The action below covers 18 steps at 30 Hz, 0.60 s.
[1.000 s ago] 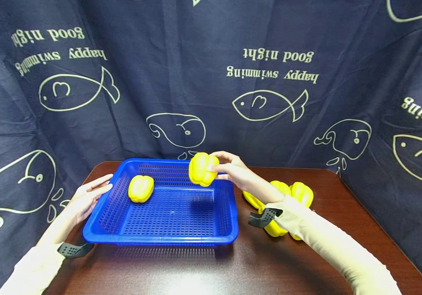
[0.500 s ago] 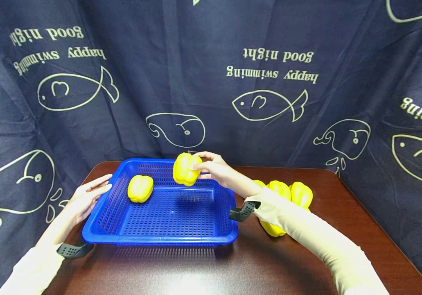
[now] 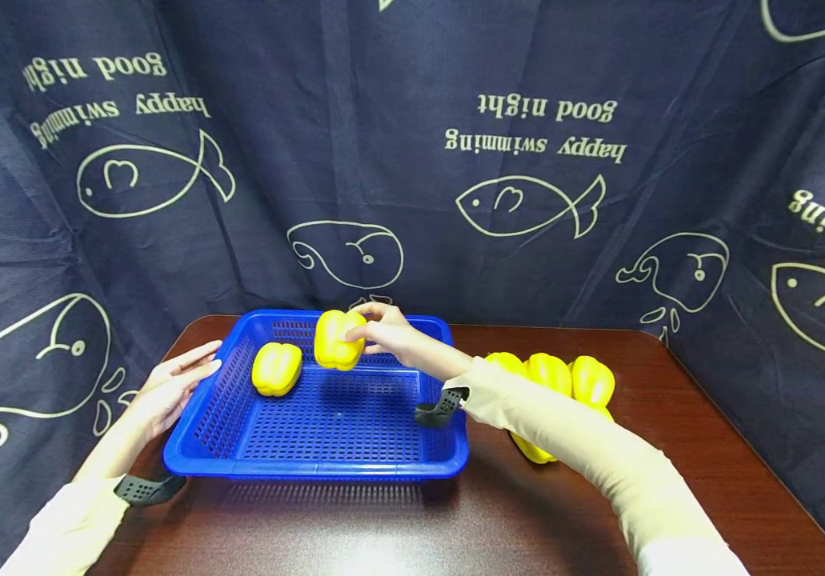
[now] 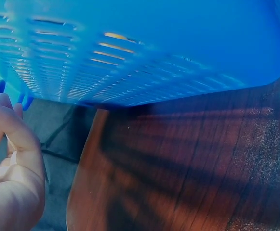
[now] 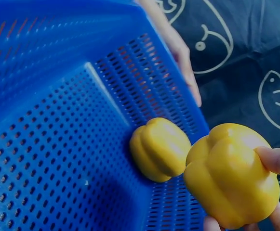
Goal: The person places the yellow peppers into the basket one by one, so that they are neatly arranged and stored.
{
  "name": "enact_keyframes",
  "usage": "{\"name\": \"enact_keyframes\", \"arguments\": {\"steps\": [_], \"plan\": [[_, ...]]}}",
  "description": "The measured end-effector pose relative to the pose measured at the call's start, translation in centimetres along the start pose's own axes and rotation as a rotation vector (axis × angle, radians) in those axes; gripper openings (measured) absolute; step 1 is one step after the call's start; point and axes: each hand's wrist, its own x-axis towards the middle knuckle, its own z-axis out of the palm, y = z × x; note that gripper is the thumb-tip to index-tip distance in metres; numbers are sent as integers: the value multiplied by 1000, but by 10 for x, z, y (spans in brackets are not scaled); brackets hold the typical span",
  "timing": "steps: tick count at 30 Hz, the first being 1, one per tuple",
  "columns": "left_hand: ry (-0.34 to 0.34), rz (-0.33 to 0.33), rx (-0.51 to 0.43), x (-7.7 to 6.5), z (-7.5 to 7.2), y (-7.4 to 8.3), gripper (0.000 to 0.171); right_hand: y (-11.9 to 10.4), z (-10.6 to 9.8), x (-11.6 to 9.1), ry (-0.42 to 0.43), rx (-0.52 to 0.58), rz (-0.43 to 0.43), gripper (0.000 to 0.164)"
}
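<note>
Pepper (image 3: 334,342), between fingertips (image 5: 271,158), right grip (image 3: 386,330) (above basket (image 3: 314,469))

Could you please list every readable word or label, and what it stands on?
"good night": twice, upside down, on the dark blue curtain.
"happy swimming": twice, upside down, same curtain.
"mming": cut off at head view's right edge, partial letter above; same curtain.
Right wrist view's edge: lettering too cropped to read.
No lettering legible on the basket or peppers.
</note>
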Motion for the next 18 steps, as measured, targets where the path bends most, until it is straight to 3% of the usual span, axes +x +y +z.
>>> {"name": "enact_keyframes", "arguments": {"steps": [18], "plan": [[32,9,8,-3,4,3,34,21,33,12,36,-82,-14,41]]}}
